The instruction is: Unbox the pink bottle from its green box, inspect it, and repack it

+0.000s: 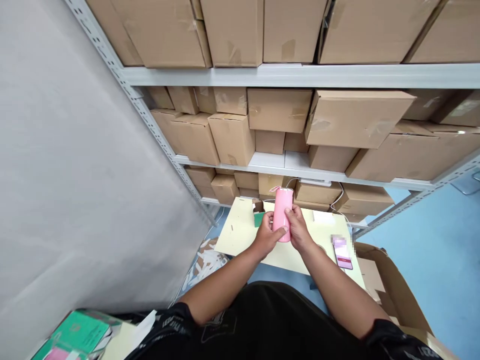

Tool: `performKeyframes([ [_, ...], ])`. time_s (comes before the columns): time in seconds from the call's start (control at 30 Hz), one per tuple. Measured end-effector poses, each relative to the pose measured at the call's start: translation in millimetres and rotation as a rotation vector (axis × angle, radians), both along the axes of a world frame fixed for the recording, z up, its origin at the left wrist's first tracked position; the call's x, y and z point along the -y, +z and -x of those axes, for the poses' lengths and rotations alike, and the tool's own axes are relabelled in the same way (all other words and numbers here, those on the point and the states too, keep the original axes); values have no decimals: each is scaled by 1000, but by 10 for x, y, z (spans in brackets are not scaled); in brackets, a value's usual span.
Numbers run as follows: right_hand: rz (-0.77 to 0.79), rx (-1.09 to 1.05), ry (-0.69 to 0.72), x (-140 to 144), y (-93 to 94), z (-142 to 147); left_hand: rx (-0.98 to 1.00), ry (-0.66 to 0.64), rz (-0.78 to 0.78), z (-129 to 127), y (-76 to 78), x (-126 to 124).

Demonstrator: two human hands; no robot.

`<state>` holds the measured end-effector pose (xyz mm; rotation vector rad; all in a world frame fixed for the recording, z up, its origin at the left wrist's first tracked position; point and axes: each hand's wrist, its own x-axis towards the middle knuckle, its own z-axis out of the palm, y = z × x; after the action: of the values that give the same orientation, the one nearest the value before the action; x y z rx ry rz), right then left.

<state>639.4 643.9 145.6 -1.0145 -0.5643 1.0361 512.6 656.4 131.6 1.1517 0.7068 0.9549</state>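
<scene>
Above the table, each hand grips the pink bottle.

Arms stretched forward, converging; hands close together, fingers curled (thumbs on near side).

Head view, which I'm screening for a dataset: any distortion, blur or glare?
In the head view, rack posts splay as if wide-angle; pixelation covers part of the phone; a small glint marks a right-hand box; the bottle looks fairly sharp.
</scene>
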Motion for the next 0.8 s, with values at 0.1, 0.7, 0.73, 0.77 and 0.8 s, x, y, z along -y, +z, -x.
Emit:
performKeyframes([
  [0.1,13,-75,88,22,-27,20,36,-29,21,95,44,29],
  [0.7,19,-53,-41,-343,53,342,127,-177,118,514,73,-589],
  [0.73,24,-69,-20,-351,52,354,143,-197,136,531,69,-613],
  [0.77,34,-87,14,-356,55,365,151,-214,157,544,62,-633],
  [0.8,49,-104,54,-360,60,376,149,-230,181,554,51,-649],
])
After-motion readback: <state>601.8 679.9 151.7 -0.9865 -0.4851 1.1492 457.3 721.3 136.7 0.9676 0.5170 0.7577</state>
